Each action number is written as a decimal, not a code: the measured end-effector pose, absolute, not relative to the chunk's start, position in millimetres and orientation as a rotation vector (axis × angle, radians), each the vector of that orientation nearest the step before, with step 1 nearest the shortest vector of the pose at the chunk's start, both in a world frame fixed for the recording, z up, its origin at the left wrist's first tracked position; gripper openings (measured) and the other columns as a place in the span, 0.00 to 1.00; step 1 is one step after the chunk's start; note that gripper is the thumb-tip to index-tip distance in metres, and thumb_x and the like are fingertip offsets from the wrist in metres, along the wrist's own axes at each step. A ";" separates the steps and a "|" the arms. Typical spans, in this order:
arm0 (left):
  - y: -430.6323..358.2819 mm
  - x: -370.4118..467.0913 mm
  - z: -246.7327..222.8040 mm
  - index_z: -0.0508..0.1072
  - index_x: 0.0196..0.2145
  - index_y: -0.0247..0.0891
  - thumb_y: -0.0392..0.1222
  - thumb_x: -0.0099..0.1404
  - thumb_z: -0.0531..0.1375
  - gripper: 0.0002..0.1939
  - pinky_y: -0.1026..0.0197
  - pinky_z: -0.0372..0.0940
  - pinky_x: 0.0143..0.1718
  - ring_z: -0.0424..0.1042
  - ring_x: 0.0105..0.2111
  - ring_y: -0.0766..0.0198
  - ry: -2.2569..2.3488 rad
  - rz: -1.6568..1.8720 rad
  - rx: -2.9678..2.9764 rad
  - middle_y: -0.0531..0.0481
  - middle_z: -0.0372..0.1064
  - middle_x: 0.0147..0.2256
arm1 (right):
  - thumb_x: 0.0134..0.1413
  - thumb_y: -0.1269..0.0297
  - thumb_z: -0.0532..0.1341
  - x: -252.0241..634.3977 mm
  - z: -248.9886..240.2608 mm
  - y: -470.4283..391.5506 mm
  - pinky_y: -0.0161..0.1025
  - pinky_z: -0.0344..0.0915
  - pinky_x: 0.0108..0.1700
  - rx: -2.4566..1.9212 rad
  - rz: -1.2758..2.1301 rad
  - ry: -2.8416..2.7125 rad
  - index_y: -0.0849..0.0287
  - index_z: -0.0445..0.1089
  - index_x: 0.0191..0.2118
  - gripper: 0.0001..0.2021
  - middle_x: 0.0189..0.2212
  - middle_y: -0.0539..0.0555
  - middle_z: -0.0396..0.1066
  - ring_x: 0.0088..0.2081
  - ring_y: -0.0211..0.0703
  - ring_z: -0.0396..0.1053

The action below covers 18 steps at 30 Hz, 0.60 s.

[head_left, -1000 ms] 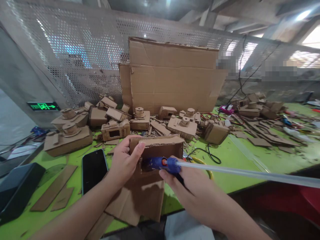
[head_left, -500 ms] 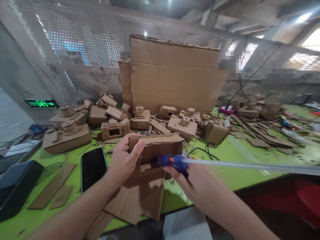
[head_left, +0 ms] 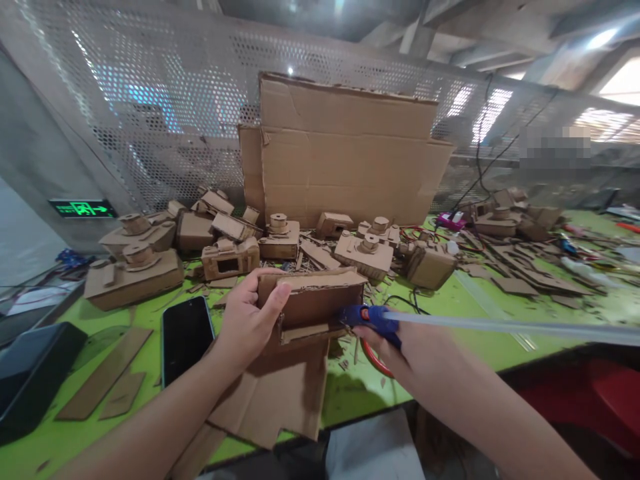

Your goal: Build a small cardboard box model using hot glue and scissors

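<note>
An open cardboard box (head_left: pixel 320 303) is tilted toward me, its inside showing. My left hand (head_left: pixel 255 317) grips its left end, thumb over the upper left edge and fingers behind. My right hand (head_left: pixel 400 343) is wrapped round a blue glue gun (head_left: pixel 373 319), whose front end reaches into the right part of the box; the tip is hidden. A long translucent glue stick (head_left: pixel 480 325) sticks out of the gun's rear toward the right. Under the box lies a flat cardboard sheet (head_left: pixel 280 397) at the table's front edge.
Left of the hands are a black phone (head_left: pixel 187 340), cardboard strips (head_left: pixel 107 373) and a dark device (head_left: pixel 37 373). Behind stand several cardboard camera-like models (head_left: pixel 365 253) and a large cardboard panel (head_left: pixel 345 153). Scraps and cables cover the green table (head_left: pixel 450 340) at right.
My right hand and the glue gun have moved right along the box, toward its right end. A red loop now shows below the gun. My left hand and the box have stayed put.
</note>
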<state>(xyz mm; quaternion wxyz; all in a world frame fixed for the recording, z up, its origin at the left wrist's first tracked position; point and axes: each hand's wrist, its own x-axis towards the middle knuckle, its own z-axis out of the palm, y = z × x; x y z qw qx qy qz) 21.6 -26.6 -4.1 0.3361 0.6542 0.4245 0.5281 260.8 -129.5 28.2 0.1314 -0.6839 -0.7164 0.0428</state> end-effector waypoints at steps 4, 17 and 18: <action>-26.6 21.7 -4.3 0.76 0.43 0.40 0.57 0.67 0.63 0.18 0.60 0.63 0.28 0.73 0.29 0.58 1.105 1.376 1.702 0.51 0.74 0.28 | 0.73 0.47 0.49 262.9 29.6 -129.5 0.41 0.55 0.25 -2.021 0.069 -2.090 0.57 0.74 0.32 0.26 0.21 0.57 0.76 0.21 0.51 0.73; -25.6 24.1 -8.9 0.77 0.45 0.40 0.59 0.63 0.67 0.22 0.61 0.68 0.30 0.75 0.30 0.58 0.960 1.336 1.383 0.49 0.78 0.33 | 0.73 0.47 0.48 253.4 38.9 -144.2 0.40 0.64 0.33 -1.753 0.308 -1.988 0.54 0.70 0.33 0.23 0.29 0.54 0.75 0.29 0.46 0.71; -24.8 25.1 -9.4 0.77 0.43 0.40 0.60 0.63 0.67 0.22 0.61 0.68 0.31 0.76 0.31 0.58 0.939 1.337 1.345 0.49 0.77 0.33 | 0.74 0.49 0.49 249.0 38.8 -145.0 0.40 0.66 0.35 -1.690 0.349 -1.996 0.54 0.70 0.36 0.20 0.32 0.54 0.76 0.32 0.46 0.72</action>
